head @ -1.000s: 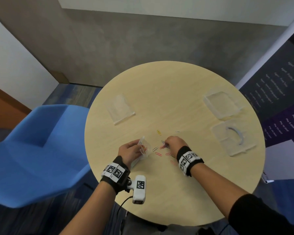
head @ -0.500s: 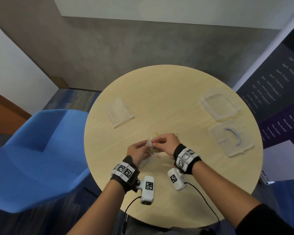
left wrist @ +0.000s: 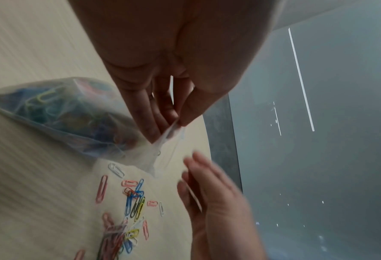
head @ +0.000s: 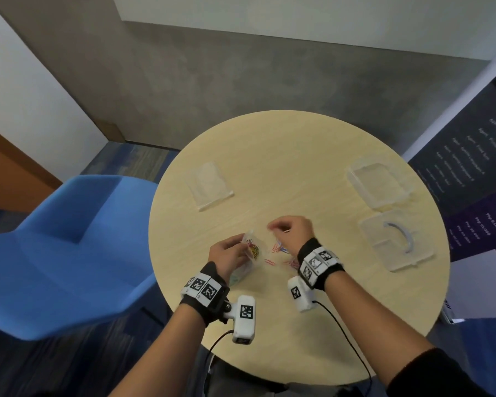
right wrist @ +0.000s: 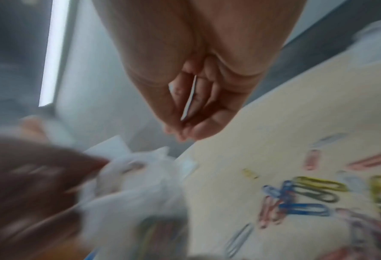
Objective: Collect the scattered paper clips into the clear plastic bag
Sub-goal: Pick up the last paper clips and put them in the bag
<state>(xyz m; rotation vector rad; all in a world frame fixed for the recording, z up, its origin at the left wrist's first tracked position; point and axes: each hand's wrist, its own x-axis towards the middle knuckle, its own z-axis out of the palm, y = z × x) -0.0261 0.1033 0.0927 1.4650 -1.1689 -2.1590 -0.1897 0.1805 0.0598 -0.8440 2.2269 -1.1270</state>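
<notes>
My left hand (head: 242, 249) pinches the mouth edge of the clear plastic bag (head: 252, 249), which holds a heap of coloured paper clips. In the left wrist view, thumb and fingers (left wrist: 174, 121) grip the bag (left wrist: 73, 114) at its rim. My right hand (head: 272, 227) hovers just right of and beyond the bag, fingertips drawn together (right wrist: 182, 132). A thin pale sliver shows between its fingers; I cannot tell whether it is a clip. Several loose paper clips (head: 278, 249) (left wrist: 135, 198) (right wrist: 307, 193) lie on the round wooden table (head: 298, 167) below both hands.
A second, empty clear bag (head: 211, 184) lies at the table's far left. Two clear plastic box halves (head: 380, 181) (head: 398, 245) sit at the right. A blue chair (head: 69, 247) stands close on the left, and a dark banner (head: 470, 167) on the right.
The right hand went from the loose clips on the table to the bag's mouth, then drew away up and to the right. The left hand raised the bag slightly.
</notes>
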